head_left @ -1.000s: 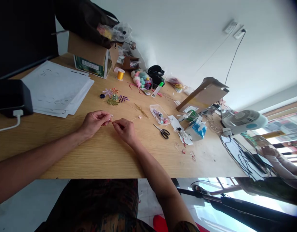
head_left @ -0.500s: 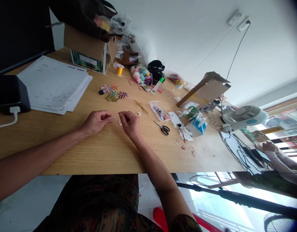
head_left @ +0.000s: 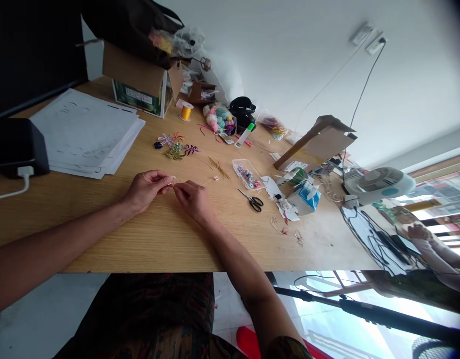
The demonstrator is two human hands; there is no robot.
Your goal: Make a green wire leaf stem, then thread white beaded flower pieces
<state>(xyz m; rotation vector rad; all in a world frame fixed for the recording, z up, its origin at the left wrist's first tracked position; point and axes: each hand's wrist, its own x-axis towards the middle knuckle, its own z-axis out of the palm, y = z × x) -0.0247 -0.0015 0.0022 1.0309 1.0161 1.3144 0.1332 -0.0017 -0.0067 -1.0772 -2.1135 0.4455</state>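
The white label on the green cardboard carton (head_left: 137, 98) was too small to read. On the pale wooden worktop (head_left: 102, 224), the left hand (head_left: 145, 191) and right hand (head_left: 192, 201) met, both grips pressed together and pinching a thin pale wire (head_left: 208, 182) between them. The wire ran rightward from the grips to a small pink bead (head_left: 216, 178), near the black-handled scissors (head_left: 252, 203).

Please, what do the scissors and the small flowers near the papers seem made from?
The scissors look like steel blades, by their gleam, with black plastic handles. The flowers seem to be small beads on thin wire, glossy and grainy-looking, though glass or plastic cannot be told at this size.
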